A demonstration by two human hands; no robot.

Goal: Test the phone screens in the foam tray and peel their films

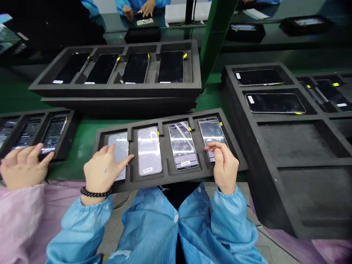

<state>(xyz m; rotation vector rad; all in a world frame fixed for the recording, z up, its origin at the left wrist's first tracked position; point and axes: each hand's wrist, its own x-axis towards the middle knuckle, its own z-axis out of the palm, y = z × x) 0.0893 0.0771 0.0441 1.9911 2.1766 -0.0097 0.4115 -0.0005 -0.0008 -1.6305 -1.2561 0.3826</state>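
Note:
A black foam tray point(165, 176) lies in front of me with several phones in its slots. My left hand point(103, 170) rests flat on the leftmost phone point(119, 146), fingers spread, holding nothing. My right hand point(224, 165) hovers over the rightmost phone point(210, 134), fingers loosely bent, fingertips touching its screen. Between them lie a pale phone point(149, 150) and a phone with a lit screen point(183, 145).
A stacked foam tray point(118, 90) of dark phones stands behind. A tall tray stack point(275, 146) with two phones is at the right. A co-worker's hand point(23, 167) in a pink sleeve rests by a tray point(68, 132) at the left. A green post point(216, 36) rises behind.

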